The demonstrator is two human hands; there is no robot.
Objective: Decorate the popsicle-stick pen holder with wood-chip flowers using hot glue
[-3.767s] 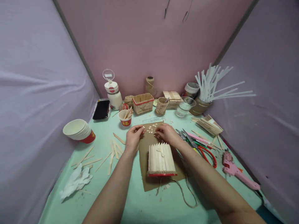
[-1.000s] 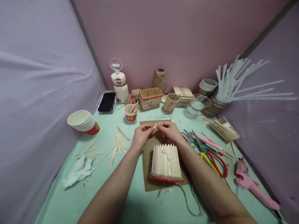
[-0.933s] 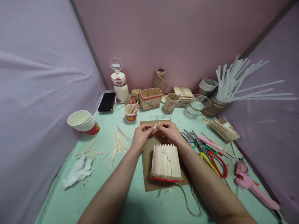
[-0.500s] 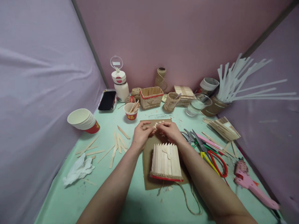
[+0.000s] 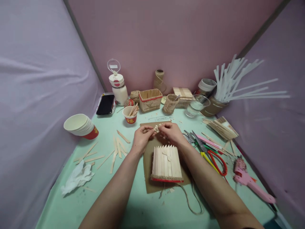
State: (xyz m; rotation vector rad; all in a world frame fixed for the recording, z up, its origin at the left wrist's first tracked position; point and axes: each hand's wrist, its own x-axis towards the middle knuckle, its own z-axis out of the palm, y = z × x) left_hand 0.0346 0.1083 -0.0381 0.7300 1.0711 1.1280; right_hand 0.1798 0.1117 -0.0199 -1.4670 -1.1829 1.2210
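Observation:
Over the far end of a brown board (image 5: 149, 178), my left hand (image 5: 142, 137) and my right hand (image 5: 172, 132) meet fingertip to fingertip. Both are closed in a pinch at a cluster of small pale wood pieces (image 5: 156, 128). Which piece each hand grips is too small to make out. Just nearer me, a box-like piece made of wooden craft sticks (image 5: 166, 163) lies on the board, with a jagged far edge, a small wooden bow-like shape on its face, and twine and a red band along its near edge.
Loose sticks (image 5: 115, 149) and crumpled tissue (image 5: 78, 178) lie left. Scissors (image 5: 201, 143) and a pink glue gun (image 5: 252, 184) lie right. Behind are a stick-filled paper cup (image 5: 130, 118), a wooden basket (image 5: 151, 103) and a clear bowl of liquid (image 5: 196, 106).
The view has shifted slightly, so most things appear a little further left. My hands stay together at the small wood pieces, with the fingertips slightly shifted. The stick box stays on the board.

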